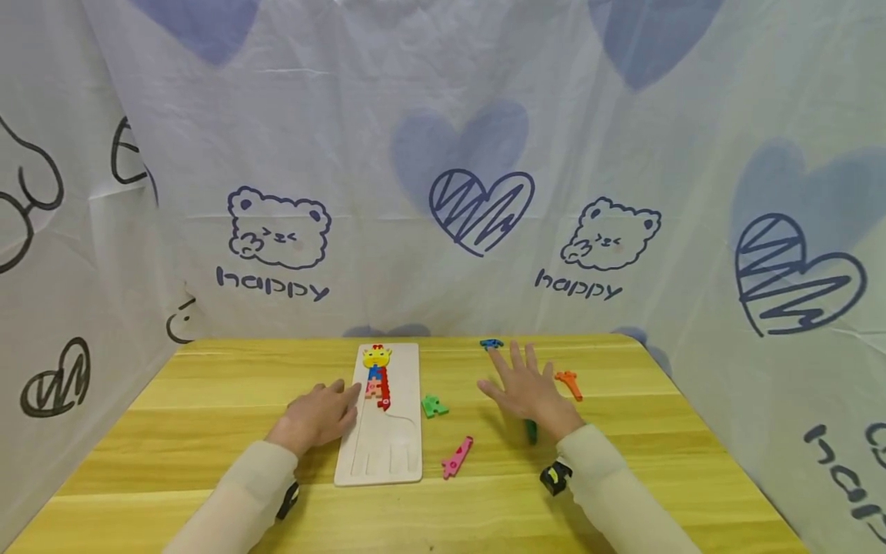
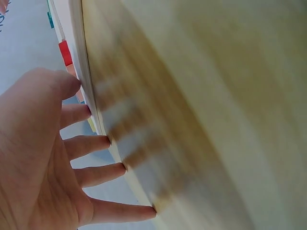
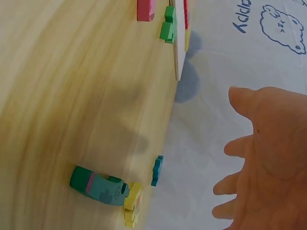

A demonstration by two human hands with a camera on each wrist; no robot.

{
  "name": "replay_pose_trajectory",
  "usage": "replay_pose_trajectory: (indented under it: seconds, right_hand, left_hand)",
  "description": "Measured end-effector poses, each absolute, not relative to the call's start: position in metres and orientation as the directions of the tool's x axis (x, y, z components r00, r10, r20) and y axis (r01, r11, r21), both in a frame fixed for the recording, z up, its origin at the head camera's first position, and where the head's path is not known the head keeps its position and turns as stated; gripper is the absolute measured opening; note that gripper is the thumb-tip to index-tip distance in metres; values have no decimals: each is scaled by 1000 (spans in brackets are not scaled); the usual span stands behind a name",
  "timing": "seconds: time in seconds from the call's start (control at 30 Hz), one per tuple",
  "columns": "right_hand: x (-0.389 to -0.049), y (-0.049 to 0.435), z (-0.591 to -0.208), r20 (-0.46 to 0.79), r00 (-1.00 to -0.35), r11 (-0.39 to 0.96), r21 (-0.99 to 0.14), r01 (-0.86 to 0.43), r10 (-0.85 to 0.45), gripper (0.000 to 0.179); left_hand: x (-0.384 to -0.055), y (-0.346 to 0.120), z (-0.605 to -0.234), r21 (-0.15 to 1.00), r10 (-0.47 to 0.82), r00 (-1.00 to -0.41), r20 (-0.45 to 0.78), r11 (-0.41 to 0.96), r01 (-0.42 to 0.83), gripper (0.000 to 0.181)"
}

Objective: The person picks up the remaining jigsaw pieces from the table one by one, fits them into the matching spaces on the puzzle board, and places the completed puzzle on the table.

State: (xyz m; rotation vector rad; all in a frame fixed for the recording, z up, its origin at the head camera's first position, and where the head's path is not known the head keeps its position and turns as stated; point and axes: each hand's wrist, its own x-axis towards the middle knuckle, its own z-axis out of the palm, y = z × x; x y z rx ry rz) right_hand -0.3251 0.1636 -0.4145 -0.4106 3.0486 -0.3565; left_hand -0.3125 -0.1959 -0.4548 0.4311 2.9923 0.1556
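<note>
Head view: just right of the left hand (image 1: pixel 317 416), whose straightened fingers are being rested along its edge, the giraffe jigsaw board (image 1: pixel 396 431) is probably being steadied best by light, even pressure; above the dark green piece (image 1: pixel 531 432), the right hand (image 1: pixel 529 391) is being held spread, nothing being gripped.

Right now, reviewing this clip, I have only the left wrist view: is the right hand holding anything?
Observer: No, the right hand is empty, raised above the table.
Operator: Does anything lie to its right?
Observer: Yes, an orange piece, seen in the head view.
Operator: Any other pieces near that hand?
Observer: The right wrist view shows a yellow piece right beside a dark green piece.
</note>
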Motion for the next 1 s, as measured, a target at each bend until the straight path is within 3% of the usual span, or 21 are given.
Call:
replay_pose_trajectory:
  seconds: [0.3, 0.53, 0.73, 1.0]
  right_hand:
    - [-343, 149, -426, -5, -910, 881, -253, -399, -414, 66]
    - [-346, 124, -429, 66, -813, 774, -270, -573, -578, 47]
    - [-346, 111, -435, 69, -780, 721, -339, -605, -622, 41]
    - [-346, 101, -442, 31, -759, 711, -330, -622, -650, 36]
  left_hand:
    - [-315, -194, -458, 82, 278, -954, -114, 959, 270, 55]
    - [-311, -192, -455, 74, 278, -955, -104, 960, 272, 54]
    - [-306, -191, -451, 73, 266, -957, -112, 963, 259, 55]
    - [-303, -189, -450, 73, 263, -956, -128, 964, 255, 55]
